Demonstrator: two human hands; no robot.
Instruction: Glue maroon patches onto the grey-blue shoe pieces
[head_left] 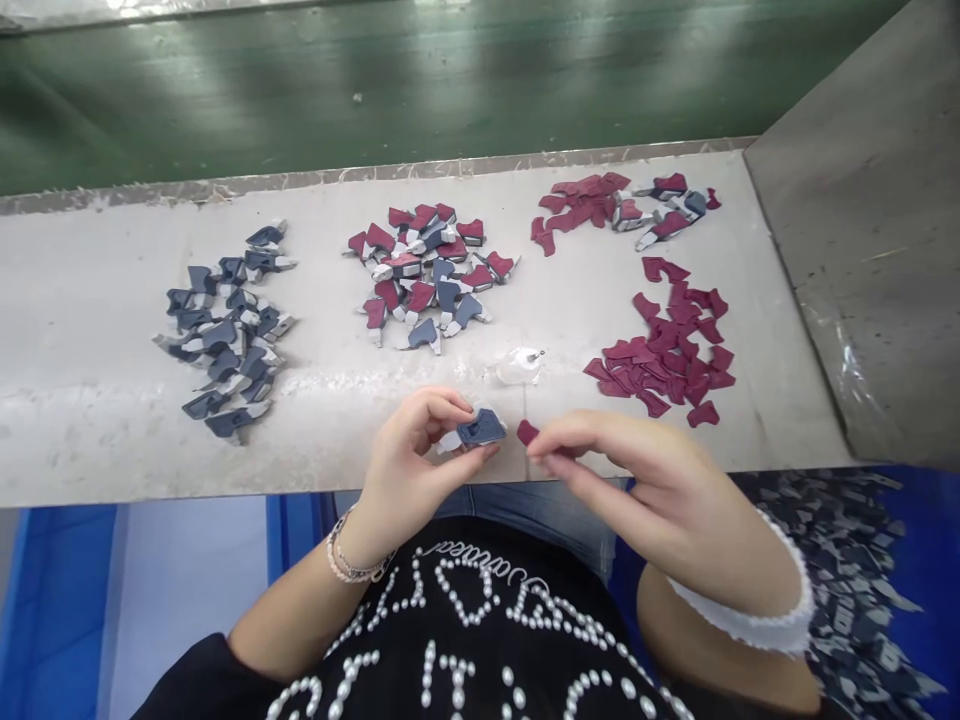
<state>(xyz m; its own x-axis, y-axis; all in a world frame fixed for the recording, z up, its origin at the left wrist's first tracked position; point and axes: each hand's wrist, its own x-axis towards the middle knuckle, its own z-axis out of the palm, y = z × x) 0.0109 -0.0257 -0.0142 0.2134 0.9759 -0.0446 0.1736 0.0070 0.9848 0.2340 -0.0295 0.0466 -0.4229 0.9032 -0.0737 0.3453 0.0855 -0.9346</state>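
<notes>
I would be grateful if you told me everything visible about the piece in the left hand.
The piece is small and angular, with a matte slate-blue face that has a darker recess and a whitish part jutting out on its left. It looks like moulded plastic. Its blue face is turned upward, near the table's front edge. The left hand pinches it between thumb and fingers.

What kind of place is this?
Probably a factory assembly bench: many alike blue-grey parts lie in piles, loose dark red pieces wait beside, and a blue bin holds more.
</notes>
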